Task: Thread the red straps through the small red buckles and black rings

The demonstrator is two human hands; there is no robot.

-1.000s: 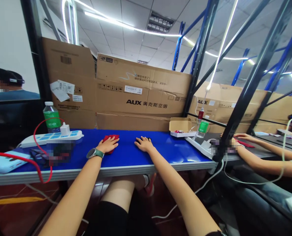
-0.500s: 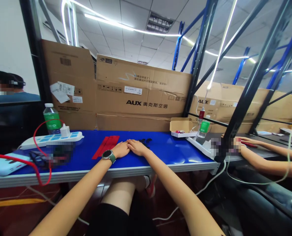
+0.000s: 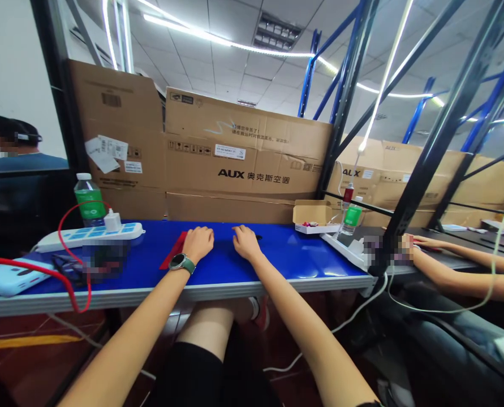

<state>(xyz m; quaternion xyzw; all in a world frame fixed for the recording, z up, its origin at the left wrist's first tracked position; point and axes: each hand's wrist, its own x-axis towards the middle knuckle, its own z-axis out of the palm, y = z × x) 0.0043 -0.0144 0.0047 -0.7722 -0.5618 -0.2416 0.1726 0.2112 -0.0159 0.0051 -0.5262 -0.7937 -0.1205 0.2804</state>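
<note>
Parted since touching, my open hands lie toward the bench's (image 3: 298, 257) far edge: left hand (image 3: 198, 243) pinning the red strip (image 3: 171, 255) flat, right hand (image 3: 246, 243) alongside.

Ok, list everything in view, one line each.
table: one, blue, across the front
red strip: one, red, under the left hand
black item: one, small, partly hidden by the right hand
power strip: one, white and blue, table's left
bottle: one, green label, behind the power strip
red cable: one, red, over the table's left edge
small box: one, open cardboard, table's far right
cardboard boxes: several, brown, stacked behind the table
co-worker's arms: two, next table, right
watch: one, green strap, left wrist
left hand: one, palm down on the red strip
right hand: one, palm down beside it, not touching
</note>
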